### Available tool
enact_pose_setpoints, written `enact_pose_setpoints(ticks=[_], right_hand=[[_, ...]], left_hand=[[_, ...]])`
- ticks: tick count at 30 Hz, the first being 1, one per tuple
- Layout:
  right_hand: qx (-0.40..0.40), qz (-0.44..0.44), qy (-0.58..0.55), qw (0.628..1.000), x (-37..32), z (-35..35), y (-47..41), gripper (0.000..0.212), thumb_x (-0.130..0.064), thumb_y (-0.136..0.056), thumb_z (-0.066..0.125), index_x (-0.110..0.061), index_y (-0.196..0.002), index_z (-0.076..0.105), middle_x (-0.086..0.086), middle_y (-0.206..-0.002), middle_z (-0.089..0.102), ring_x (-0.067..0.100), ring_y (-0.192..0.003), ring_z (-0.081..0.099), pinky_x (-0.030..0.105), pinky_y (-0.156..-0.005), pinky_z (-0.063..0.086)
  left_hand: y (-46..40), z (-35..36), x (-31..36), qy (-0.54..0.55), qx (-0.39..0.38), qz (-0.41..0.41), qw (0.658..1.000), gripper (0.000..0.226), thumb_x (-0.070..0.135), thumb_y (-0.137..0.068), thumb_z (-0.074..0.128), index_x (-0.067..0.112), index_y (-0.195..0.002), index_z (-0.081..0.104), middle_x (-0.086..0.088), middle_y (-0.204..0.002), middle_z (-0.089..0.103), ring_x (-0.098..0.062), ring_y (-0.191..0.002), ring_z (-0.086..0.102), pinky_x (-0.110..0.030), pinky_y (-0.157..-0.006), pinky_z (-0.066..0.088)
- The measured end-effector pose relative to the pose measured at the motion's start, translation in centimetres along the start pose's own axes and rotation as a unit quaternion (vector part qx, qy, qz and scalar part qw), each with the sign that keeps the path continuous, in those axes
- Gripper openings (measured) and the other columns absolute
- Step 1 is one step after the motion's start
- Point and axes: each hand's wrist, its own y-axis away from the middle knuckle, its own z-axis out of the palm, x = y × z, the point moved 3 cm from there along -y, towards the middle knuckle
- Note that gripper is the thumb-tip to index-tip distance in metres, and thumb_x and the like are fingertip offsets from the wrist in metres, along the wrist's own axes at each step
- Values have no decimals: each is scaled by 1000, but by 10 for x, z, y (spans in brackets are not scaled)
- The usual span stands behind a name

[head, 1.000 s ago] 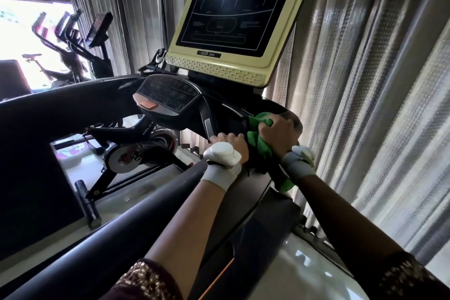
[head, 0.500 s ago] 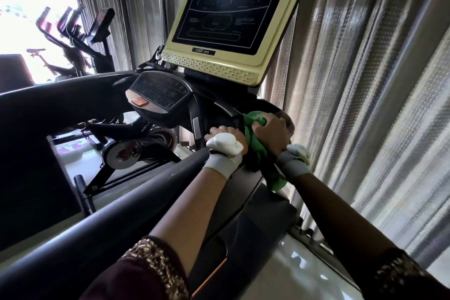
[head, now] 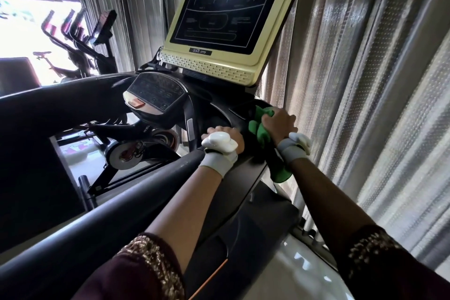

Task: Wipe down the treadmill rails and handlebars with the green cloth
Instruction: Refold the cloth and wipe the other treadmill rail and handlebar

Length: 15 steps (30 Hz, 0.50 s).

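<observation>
**Soft cloth, hard rail: where the hold matters**

Grey curtains [head: 365,80] hang along the right side of a gym room, with a bright window [head: 22,27] at far left and other exercise machines [head: 80,39] dark against it. Nearest the camera stands the treadmill, its cream-framed screen [head: 229,14] tilted above a dark control panel [head: 155,95].

The green cloth [head: 259,126] is bunched up at the front end of the right handlebar [head: 253,161], just below the console. The right hand [head: 280,124] has its grip clamped on the cloth, fingers curled over the wad and pressing it against the bar; a loose tail of cloth hangs down beside the wrist. The left hand [head: 224,136] sits just beside it, its grip wrapped round the same dark bar, apparently to steady the body. Both wrists wear grey bands with white pods.

By my judgement the cloth is light, limp and easily bunched, so it will not hold a shape of its own: it goes only where the palm pushes it. A wide hold with the wad flattened under the fingers should cover more of the bar than a tight fistful. The hanging tail could snag or drag. The bar itself looks stiff and smooth, so the cloth should slide freely along it, and firm pressure will be needed to lift any grime.
</observation>
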Motion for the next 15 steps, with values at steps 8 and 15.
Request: enact_pose_setpoints(ticks=[8,15], right_hand=[[25,-95,30,995,3,10,15,34,-25,-84,53,-22,-115,65,4,-126,60,31,-125,41,44,-108,32],[2,-3,38,999,15,3,-31,37,-25,-85,46,-19,-117,63,14,-119,60,34,-124,36,47,-101,31]], left_hand=[[25,-16,-1,69,25,-48,996,40,27,-98,30,17,-122,60,-11,-128,56,-33,-121,46,-41,-96,37],[36,-25,-1,87,16,-63,994,47,28,-101,23,6,-124,58,-14,-130,54,-32,-123,45,-41,-100,35]])
